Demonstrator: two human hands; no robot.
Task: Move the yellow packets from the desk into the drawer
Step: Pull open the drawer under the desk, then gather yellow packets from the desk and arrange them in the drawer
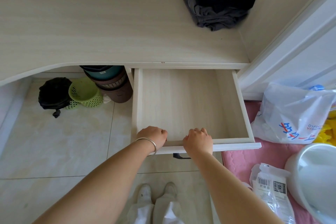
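The pale wooden drawer (242,107) under the desk (109,32) is pulled out, and its bottom is bare. My left hand (152,136), with a silver bangle on the wrist, grips the drawer's front edge, fingers curled over the rim. My right hand (198,141) grips the same edge just to its right, above the black handle (180,156). No yellow packets show on the desk top. Something yellow (327,131) lies half hidden at the right edge, behind a plastic bag.
A pile of dark clothes (218,0) sits at the desk's back right. Under the desk stand a black bag (54,94), a green basket (85,91) and stacked brown bins (114,85). On the pink mat (236,160) at right lie a white plastic bag (294,112), a white bowl (316,174) and a clear packet (271,189).
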